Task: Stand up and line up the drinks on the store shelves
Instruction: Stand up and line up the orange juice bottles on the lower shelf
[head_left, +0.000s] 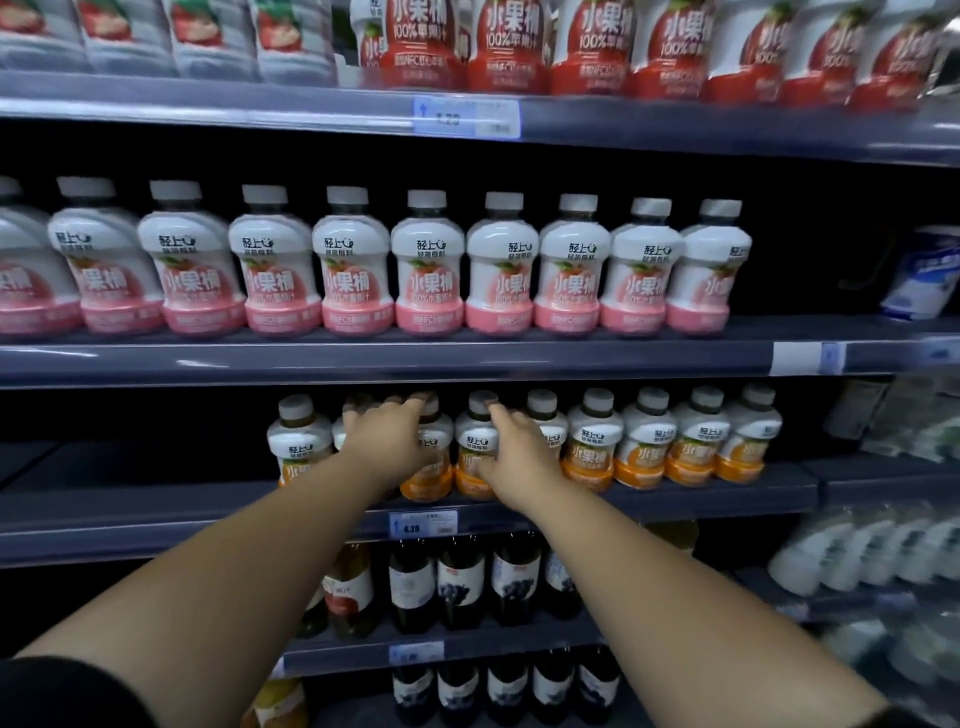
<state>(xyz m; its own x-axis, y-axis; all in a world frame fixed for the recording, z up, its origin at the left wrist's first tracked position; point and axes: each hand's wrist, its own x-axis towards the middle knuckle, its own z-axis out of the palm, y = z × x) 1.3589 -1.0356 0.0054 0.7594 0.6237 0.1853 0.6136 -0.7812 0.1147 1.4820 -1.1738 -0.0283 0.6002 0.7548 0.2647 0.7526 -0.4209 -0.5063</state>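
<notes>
Orange bottles (644, 447) read 水果桶, seemingly.

Four dark store shelves run across the aisle. On the top shelf (208, 104), red-labelled bottles (504, 47) stand upright behind a price tag (467, 118). The second shelf (363, 358) carries a straight, tight row of pink-labelled bottles (428, 270), with a blue-and-white pack (919, 275) well apart at the right. The third shelf (156, 519) holds orange-labelled bottles (641, 441) from its middle to the right, its left part bare. Dark bottles (462, 577) stand on the lowest shelf (467, 654).
</notes>
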